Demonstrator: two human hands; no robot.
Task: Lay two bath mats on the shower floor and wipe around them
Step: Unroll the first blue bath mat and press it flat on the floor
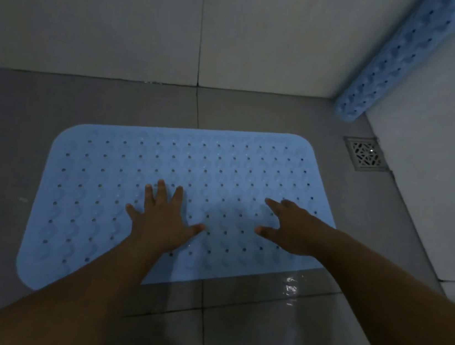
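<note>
one blue perforated bath mat (190, 184) lies flat on the grey shower floor (19, 121), and the left hand (163, 220) presses on it with fingers spread, likely to seat its suction side. the right hand (289, 229) reaches over it, fingers straight and apart. the second bath mat (394, 61) leans rolled in the corner above the floor drain (366, 154), not yet laid.

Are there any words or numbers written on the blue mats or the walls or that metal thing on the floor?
No words or numbers show anywhere.
The flat mat has only holes and bumps.
The rolled mat in the corner has only holes too.
The floor drain has just a cut-out pattern.
The wall tiles are plain.
</note>
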